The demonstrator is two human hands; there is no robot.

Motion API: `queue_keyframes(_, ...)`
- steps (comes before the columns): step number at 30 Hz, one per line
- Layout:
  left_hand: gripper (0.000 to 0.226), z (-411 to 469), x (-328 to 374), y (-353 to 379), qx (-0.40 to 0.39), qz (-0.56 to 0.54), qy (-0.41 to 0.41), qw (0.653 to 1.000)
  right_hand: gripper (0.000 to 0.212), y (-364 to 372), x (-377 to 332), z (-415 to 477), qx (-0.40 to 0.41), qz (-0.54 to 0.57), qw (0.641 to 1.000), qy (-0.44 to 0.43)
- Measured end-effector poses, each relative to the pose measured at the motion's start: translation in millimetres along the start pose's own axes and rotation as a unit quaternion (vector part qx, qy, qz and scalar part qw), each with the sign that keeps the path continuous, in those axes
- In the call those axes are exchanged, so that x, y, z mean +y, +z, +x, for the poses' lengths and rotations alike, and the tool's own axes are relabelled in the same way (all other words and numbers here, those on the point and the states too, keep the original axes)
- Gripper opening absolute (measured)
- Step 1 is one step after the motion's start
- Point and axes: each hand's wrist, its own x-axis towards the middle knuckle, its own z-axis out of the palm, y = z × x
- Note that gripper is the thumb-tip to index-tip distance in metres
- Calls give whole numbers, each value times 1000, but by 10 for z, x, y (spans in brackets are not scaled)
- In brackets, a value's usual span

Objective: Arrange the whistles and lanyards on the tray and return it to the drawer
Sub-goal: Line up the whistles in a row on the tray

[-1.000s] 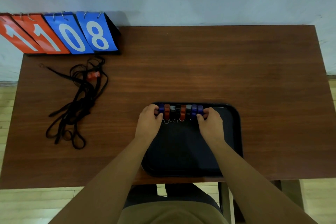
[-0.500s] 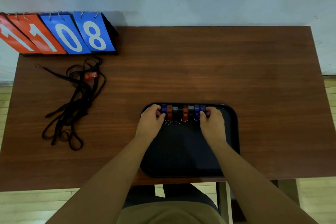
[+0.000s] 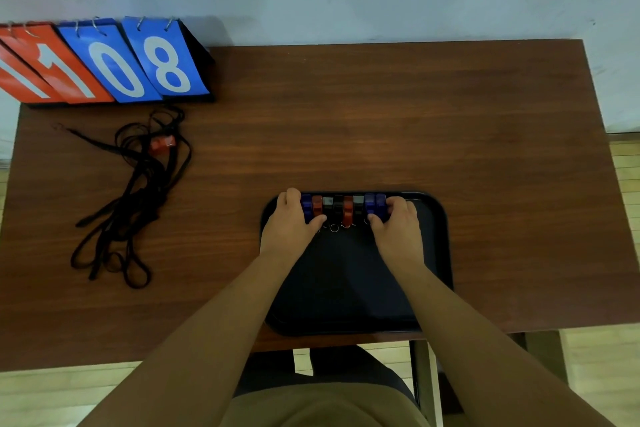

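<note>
Currently the whistle row (image 3: pixel 343 210) is pressed together between left hand (image 3: pixel 292 224) and right hand (image 3: pixel 398 227) on the tray (image 3: pixel 440 253); lanyards (image 3: pixel 131 191), apparently with one red whistle (image 3: pixel 162 144), are to be fetched next.

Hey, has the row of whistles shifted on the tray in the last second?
No. The row of whistles sits along the tray far rim as before, between both hands.

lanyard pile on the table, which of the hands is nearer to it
Left. The left hand sits at the left end of the whistle row, right of the lanyard pile. The right hand is at the row's far end, farther away.
</note>
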Motion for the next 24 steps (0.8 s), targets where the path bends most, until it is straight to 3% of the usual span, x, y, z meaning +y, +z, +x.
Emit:
queue_keyframes(10,52,-22,47,-39,4,-5,-10,1000,47,-62,11,8,4,-5,1000,-5)
queue_keyframes(14,46,-52,-33,-275,-1,-27,2,1000,48,-145,-103,-31,29,-25,998,-45)
queue_keyframes(24,29,-37,-833,-1341,93,-31,-47,994,45,109,-1302,-43,-25,-49,986,-158)
